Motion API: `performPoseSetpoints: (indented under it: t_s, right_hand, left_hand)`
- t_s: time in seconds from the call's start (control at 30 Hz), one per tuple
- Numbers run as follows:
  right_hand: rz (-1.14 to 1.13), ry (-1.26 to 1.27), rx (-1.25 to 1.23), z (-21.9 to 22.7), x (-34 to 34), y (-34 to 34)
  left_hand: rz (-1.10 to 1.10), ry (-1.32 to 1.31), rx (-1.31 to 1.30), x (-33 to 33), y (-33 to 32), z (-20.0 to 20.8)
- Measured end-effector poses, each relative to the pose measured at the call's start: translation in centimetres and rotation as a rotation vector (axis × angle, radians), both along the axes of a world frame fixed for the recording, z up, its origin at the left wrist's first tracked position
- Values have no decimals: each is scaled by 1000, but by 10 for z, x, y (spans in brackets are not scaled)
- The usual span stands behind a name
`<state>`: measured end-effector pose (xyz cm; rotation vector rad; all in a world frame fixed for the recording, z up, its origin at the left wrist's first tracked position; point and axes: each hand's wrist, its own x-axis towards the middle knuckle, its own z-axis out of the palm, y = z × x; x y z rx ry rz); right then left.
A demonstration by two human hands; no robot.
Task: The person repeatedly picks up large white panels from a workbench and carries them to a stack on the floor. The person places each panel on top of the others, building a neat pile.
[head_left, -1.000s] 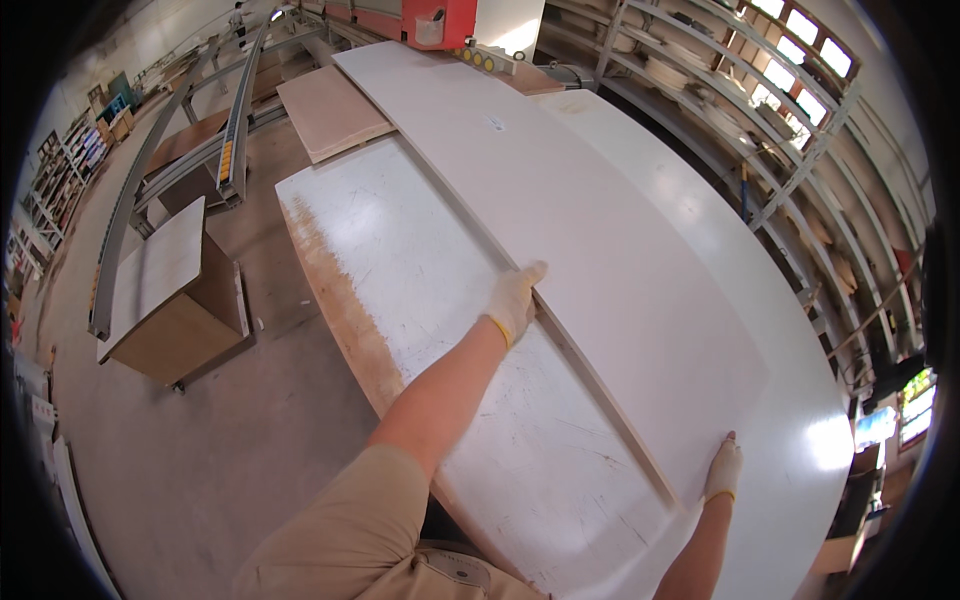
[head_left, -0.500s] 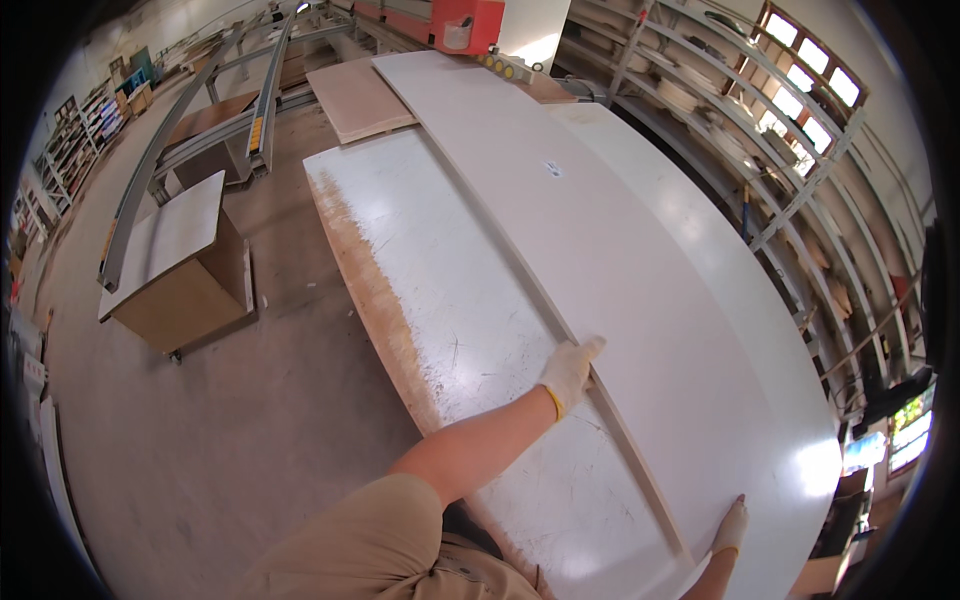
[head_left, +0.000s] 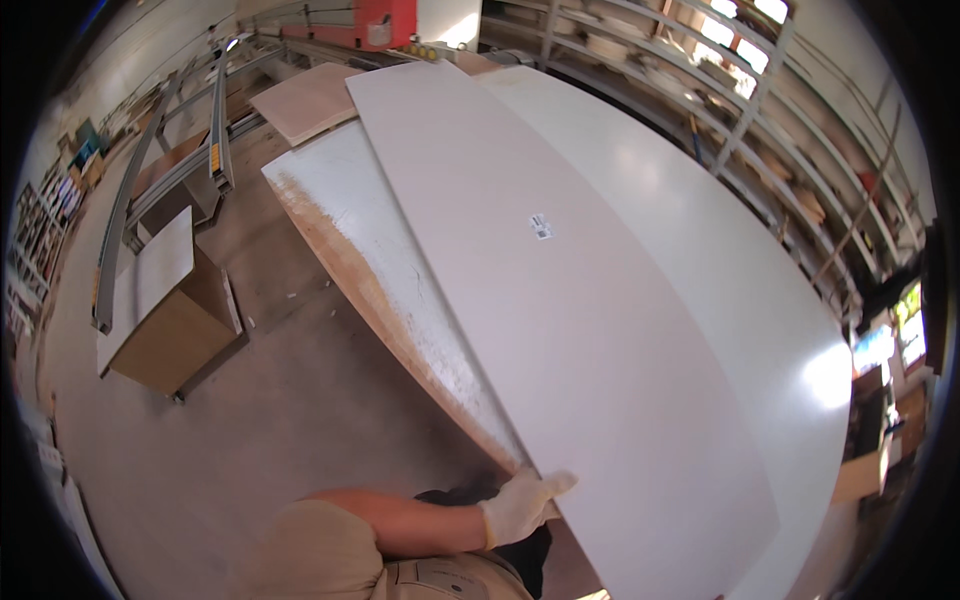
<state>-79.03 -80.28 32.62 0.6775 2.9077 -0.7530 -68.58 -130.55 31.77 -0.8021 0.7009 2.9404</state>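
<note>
A long pale board with a small label lies on a white worktable, whose left edge is worn to brown. My left hand, in a pale work glove, is closed over the board's near left edge, thumb on top and fingers hidden below. The board's near end reaches past the table's left edge, close to my body. My right hand is out of sight.
Beyond the table stands a red machine, with a brownish board near it. A wooden box-like stand and metal rails are at left. Metal shelving with stacked pieces lines the right.
The board has come nearer to me and shifted left over the table, with my left hand drawn back toward my body on its edge. My right hand has left the view.
</note>
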Motion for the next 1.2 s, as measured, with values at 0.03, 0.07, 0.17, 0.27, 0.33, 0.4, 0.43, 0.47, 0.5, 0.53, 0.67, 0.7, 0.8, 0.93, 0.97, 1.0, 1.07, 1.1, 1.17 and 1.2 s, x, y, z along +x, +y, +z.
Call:
performPoseSetpoints:
  t_s: [0.03,0.07,0.17,0.27,0.33,0.4,0.43,0.47,0.5,0.53,0.67,0.7,0.8,0.93,0.97,1.0,1.07,1.1,1.17,1.2]
  right_hand:
    - [-18,-21,4,-8,22,27]
    - [-39,-39,18,-17,47,56]
    - [-66,-100,32,-51,116,144]
    - [-75,-131,28,-83,171,226]
    - [-98,-157,61,-98,203,262]
    - [-133,-168,95,-106,229,289]
    - [-143,-180,103,-107,239,300]
    - [-154,-196,118,-105,252,315]
    - [-168,-197,138,-104,259,327]
    - [-175,-198,152,-102,265,337]
    - [-211,-206,244,-81,283,371]
    - [-231,-207,274,-72,288,377]
    - [-248,-182,369,-41,287,390]
    - [-140,-68,533,-7,241,370]
    - [-64,-14,598,-3,222,357]
    - [69,58,697,-5,200,343]
    - [236,188,1030,-65,137,394]
    - [243,296,669,-55,109,307]
    - [356,284,353,-61,47,232]
    - [436,160,240,-50,23,202]
  left_hand:
    - [-23,36,132,19,15,-13]
    - [-72,-17,123,35,29,-11]
    - [-211,-133,95,81,64,2]
    - [-234,-206,104,109,111,-5]
    - [-233,-129,93,127,145,-17]
    - [-232,-113,35,137,175,-14]
    - [-199,-49,87,147,195,-20]
    - [-224,-72,94,159,212,-21]
    - [-248,-83,105,166,229,-17]
    - [-271,-94,117,171,244,-12]
    - [-137,-302,367,201,276,-38]
    - [-57,-231,233,202,269,-41]
    - [140,-113,27,197,226,-68]
    - [256,-97,-267,170,183,-42]
    - [226,-61,-257,170,177,-46]
    - [195,-27,-246,171,173,-52]
    - [111,47,-197,152,169,-65]
    - [123,26,-211,160,166,-66]
    - [111,-7,-191,168,160,-79]
    - [92,-24,-162,170,158,-95]
